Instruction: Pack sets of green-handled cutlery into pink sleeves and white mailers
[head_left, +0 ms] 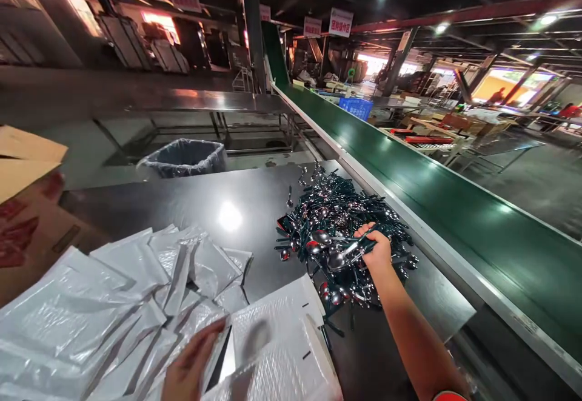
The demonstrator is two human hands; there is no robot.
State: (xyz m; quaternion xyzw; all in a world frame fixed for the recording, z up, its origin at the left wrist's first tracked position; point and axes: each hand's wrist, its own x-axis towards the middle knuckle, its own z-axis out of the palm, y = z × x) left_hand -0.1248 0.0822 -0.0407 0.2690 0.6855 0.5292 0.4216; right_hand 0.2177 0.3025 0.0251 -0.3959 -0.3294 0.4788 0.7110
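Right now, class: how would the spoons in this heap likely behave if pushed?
The spoons would probably slide apart, since they lie loose and overlapping on the smooth dark table. Their polished bowls look slippery. Their rounded backs may also let them rock rather than sit steady.

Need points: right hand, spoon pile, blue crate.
right hand [375,250]: head view, middle of the hand
spoon pile [339,213]: head view, dark handles mid-pile
blue crate [356,108]: head view, side wall

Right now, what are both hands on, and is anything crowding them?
Right hand gripping dark-handled spoons above a heap of cutlery. Left hand at the edge of a white bubble mailer. Pile of white mailers right beside it.
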